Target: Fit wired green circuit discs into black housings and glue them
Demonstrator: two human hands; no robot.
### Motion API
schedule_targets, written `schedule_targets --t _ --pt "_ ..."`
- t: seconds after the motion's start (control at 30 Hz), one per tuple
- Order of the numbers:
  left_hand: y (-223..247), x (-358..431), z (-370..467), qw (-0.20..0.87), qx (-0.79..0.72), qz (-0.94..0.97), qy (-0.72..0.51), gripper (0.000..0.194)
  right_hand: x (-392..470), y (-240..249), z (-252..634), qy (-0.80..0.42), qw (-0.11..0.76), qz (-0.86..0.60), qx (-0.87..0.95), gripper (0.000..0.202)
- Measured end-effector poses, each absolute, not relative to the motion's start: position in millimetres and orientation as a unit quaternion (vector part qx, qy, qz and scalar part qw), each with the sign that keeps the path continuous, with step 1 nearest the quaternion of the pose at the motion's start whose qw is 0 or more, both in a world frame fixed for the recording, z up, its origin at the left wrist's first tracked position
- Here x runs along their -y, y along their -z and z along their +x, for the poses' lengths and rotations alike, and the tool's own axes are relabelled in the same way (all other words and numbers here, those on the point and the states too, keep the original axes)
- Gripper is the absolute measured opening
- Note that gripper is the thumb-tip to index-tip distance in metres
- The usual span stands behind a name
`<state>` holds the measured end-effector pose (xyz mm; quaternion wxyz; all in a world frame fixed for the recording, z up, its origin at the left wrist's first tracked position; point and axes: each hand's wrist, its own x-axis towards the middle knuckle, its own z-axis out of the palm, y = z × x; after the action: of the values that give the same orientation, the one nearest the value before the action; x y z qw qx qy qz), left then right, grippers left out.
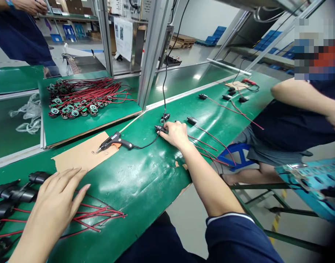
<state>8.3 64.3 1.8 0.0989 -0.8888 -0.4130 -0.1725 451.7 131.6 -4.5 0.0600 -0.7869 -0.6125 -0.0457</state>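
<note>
My left hand (60,197) lies with its fingers stretched out over red wires (90,215) at the near left. Beside it are several black cylindrical housings (25,193) that the wires lead from. Farther along the bench, the fingers of my right hand (176,134) close on a small black cylindrical housing (159,128). Another black housing (165,117) lies just beyond those fingers, and one with a red wire (193,120) is to their right. Between my hands a black glue gun (114,141) rests with its nozzle over a brown cardboard sheet (74,156).
Round parts with red wires (85,96) are heaped on a green board at the back left. A metal post (151,54) rises behind the bench, and a black cable (164,87) hangs down to the glue gun. A co-worker (301,102) sits at the right, near more black housings.
</note>
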Motion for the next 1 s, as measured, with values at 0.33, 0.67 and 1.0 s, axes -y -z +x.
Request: schedule_targets --t 0.33,0.67,1.0 --pt "-1 -59 25 0.066 0.386 -0.903 0.176 0.037 -50 -8 445 -0.005 0.012 -0.832 0.555 0.034" --pt "3 -53 37 0.016 0.378 -0.909 0.175 0.034 -93 -41 436 -0.138 -0.022 -0.774 0.618 0.049" --pt "-5 -37 58 -0.142 0.429 -0.862 0.229 0.070 -100 -66 366 -0.332 0.012 -0.528 0.782 0.040"
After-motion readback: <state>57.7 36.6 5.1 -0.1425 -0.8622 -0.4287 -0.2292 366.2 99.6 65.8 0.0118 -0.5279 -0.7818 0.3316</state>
